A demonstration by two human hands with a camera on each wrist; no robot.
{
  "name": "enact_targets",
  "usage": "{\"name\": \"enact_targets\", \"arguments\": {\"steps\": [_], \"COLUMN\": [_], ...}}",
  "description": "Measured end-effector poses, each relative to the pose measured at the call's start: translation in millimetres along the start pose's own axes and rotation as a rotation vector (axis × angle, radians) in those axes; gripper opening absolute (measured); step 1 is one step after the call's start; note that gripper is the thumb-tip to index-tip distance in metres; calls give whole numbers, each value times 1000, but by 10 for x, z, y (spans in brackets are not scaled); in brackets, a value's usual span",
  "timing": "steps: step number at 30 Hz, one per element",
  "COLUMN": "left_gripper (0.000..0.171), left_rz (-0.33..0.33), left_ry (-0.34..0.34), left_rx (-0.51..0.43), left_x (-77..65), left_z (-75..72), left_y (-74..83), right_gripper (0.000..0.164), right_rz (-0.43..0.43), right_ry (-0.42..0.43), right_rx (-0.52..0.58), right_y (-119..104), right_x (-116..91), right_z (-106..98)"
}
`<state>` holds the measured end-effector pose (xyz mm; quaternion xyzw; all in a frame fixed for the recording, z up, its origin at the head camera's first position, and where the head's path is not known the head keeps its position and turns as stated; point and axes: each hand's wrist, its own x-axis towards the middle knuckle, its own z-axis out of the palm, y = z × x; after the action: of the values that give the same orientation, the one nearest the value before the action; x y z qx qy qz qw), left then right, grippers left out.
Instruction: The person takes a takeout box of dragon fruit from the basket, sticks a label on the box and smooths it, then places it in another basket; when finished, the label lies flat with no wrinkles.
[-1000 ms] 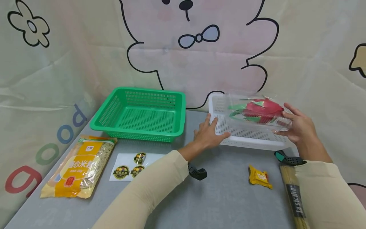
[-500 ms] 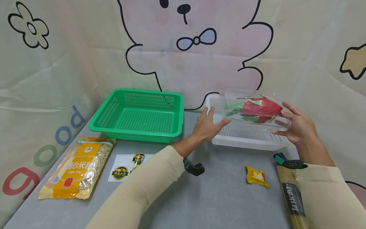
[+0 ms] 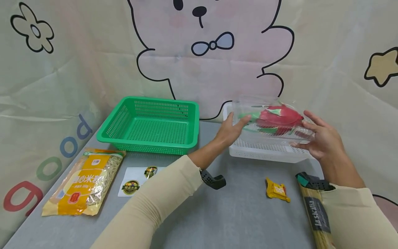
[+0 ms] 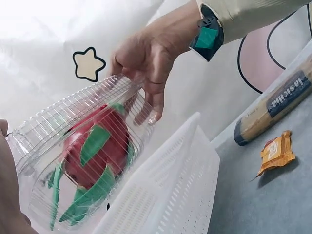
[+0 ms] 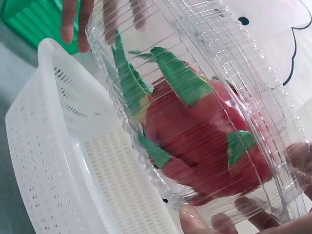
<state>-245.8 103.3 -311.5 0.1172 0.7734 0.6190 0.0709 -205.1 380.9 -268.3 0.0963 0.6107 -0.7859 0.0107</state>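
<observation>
A clear plastic clamshell box (image 3: 273,135) holds a red dragon fruit (image 3: 280,116) with green scales. My right hand (image 3: 326,140) grips the box's right end, thumb and fingers on either side, above the white basket (image 3: 264,154). In the right wrist view the dragon fruit (image 5: 195,131) shows through the ribbed plastic. My left hand (image 3: 230,130) is at the box's left end, with its thumb overlapping the plastic in the head view. In the right wrist view its fingers (image 5: 84,29) look straight, some seen through the plastic.
A green basket (image 3: 149,148) stands to the left of the white one. On the grey table (image 3: 242,214) lie a noodle bag (image 3: 82,183), a sticker sheet (image 3: 136,176), a small yellow packet (image 3: 277,190) and a spaghetti pack (image 3: 317,214) beside the right sleeve.
My left hand has moved from the white basket's left rim up to the box's left end. The box, in my right hand, has shifted slightly left in the head view.
</observation>
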Motion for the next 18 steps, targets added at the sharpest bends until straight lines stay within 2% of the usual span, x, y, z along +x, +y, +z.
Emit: {"name": "enact_targets", "arguments": {"steps": [7, 9, 18], "left_gripper": [92, 92, 86], "left_rz": [-60, -66, -86], "left_ry": [-28, -29, -5], "left_rx": [-300, -358, -400], "left_x": [-80, -105, -233], "left_z": [0, -8, -88], "left_y": [39, 51, 90], "right_gripper": [68, 67, 60], "right_rz": [7, 6, -34], "right_ry": [-43, -44, -61], "right_rx": [12, 7, 60], "right_y": [19, 32, 113], "right_x": [-133, -174, -380], "right_z": [68, 81, 152]}}
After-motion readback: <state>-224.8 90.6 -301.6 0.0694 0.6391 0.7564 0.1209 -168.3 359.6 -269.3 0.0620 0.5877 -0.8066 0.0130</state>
